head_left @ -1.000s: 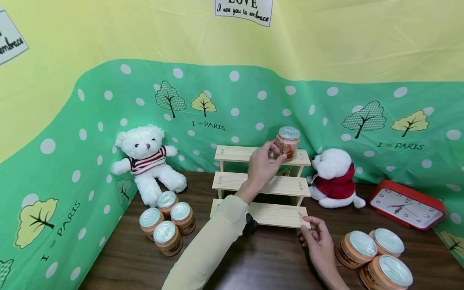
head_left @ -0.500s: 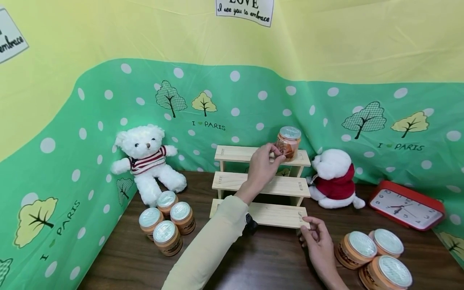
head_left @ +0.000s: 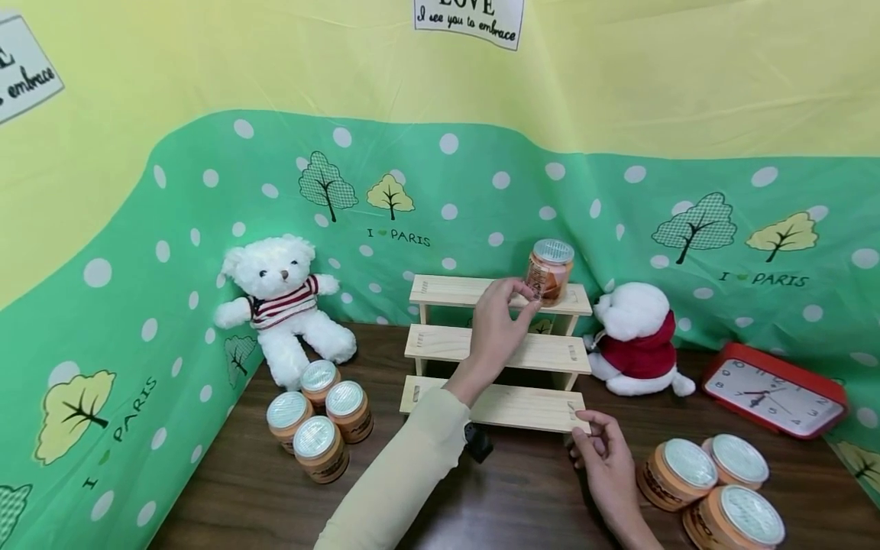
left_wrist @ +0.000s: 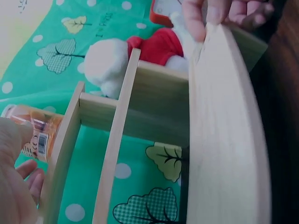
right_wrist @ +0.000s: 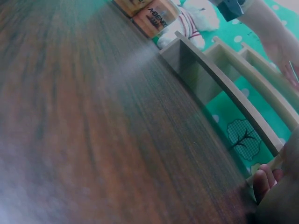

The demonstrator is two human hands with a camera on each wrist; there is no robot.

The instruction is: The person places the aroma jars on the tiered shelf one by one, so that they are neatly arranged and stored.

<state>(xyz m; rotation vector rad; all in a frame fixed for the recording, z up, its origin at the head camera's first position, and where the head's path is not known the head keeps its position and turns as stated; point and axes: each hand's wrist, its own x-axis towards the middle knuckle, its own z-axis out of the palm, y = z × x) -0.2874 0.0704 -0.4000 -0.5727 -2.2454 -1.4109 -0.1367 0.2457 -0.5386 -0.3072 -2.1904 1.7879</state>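
An orange jar (head_left: 550,273) with a pale ribbed lid stands upright at the right end of the top tier of a three-step wooden display shelf (head_left: 502,353). At the jar's left side is my left hand (head_left: 496,325), its thumb and fingertips against or very near the wall and not wrapped round it. The left wrist view shows the same jar (left_wrist: 39,133) with its barcode beside that hand. My right hand (head_left: 605,466) pinches the front right corner of the lowest tier between thumb and fingers; in the right wrist view only part of this hand (right_wrist: 275,186) shows.
Several similar jars (head_left: 319,451) cluster at left near a white teddy bear (head_left: 285,313). Three more jars (head_left: 711,481) stand right of my right hand. A plush toy in red (head_left: 635,340) and a red clock (head_left: 777,389) sit behind them, before a green curtain (head_left: 474,198).
My left fingers have eased from the jar's front to its left side, and the jar has shifted slightly right on the top tier. My right hand stays on the shelf corner.
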